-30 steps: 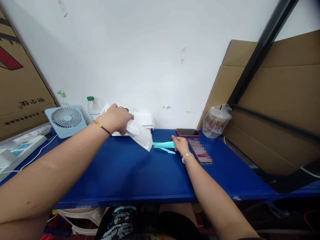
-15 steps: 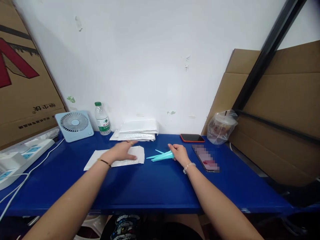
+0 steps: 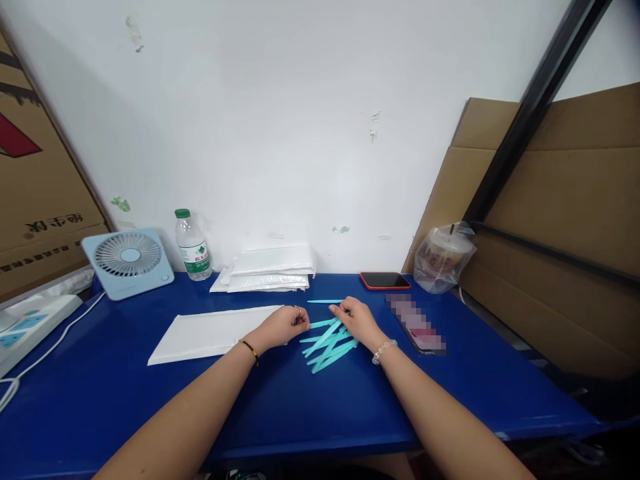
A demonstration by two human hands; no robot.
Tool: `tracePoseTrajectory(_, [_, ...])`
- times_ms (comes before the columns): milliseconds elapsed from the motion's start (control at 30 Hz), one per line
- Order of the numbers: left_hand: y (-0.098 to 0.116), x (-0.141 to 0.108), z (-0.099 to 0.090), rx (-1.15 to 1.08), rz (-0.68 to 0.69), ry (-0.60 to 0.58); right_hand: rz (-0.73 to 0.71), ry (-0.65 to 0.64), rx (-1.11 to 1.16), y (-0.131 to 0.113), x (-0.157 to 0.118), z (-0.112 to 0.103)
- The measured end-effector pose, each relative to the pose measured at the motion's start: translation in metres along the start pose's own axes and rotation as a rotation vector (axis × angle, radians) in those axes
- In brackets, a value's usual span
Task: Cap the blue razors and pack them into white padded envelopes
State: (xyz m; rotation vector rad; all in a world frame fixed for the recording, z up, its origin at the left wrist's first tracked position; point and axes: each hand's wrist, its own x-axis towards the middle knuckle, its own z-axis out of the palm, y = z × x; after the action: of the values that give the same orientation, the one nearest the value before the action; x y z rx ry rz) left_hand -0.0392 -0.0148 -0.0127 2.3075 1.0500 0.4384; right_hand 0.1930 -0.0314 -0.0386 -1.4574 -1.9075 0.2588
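Note:
Several thin, flat turquoise sticks (image 3: 327, 343) with tapered ends lie fanned out and crossing on the blue table. My left hand (image 3: 285, 327) is closed in a pinch at the left end of one stick (image 3: 323, 324). My right hand (image 3: 356, 320) is closed over the right side of the sticks, its fingertips pinched by the upper ones; which of them it grips is partly hidden. One more stick (image 3: 323, 301) points left just above those fingers. Left of the sticks lies a flat white packet (image 3: 205, 333), its right end partly covered by my left hand.
White packets (image 3: 270, 260) are stacked by the wall, beside a water bottle (image 3: 194, 250) and a blue fan (image 3: 131, 261). To the right lie a red-edged phone (image 3: 385, 281), another phone (image 3: 415, 327) and a bagged drink cup (image 3: 444, 257). A power strip (image 3: 37, 327) sits at left.
My left hand has moved from above the white packet rightward to the sticks and closed. The bunched sticks are now spread out on the table. The view has shifted slightly.

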Motion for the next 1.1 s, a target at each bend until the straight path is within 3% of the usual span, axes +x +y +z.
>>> tracePoseTrajectory(167, [-0.008,-0.004,-0.013,0.04,-0.041,0.099,0.018,-0.029,-0.04,-0.002,0.0,-0.011])
tracePoseTrajectory(267, [-0.012,-0.004,-0.017,0.014,-0.048,0.133,0.053,-0.046,0.145,-0.007,0.002,-0.02])
tracePoseTrajectory(433, [-0.016,0.0,-0.019,0.015,-0.027,0.143,0.097,-0.288,0.563,-0.011,0.02,-0.026])
tracePoseTrajectory(567, [-0.031,0.0,-0.03,0.08,-0.085,0.194,0.193,-0.276,0.629,-0.002,0.035,-0.025])
tracePoseTrajectory(733, [-0.055,-0.003,-0.044,0.147,-0.244,0.149,0.162,-0.345,0.396,0.016,0.04,-0.019])
tracePoseTrajectory(900, [-0.048,-0.002,-0.039,0.234,-0.147,0.247,0.016,-0.083,-0.121,0.035,0.052,-0.014])
tracePoseTrajectory(1000, [-0.043,-0.001,-0.033,0.273,-0.112,0.217,0.021,-0.145,-0.256,0.043,0.057,-0.012])
tracePoseTrajectory(1100, [-0.045,0.001,-0.031,0.313,-0.164,0.203,0.01,-0.201,-0.248,0.047,0.056,-0.011])
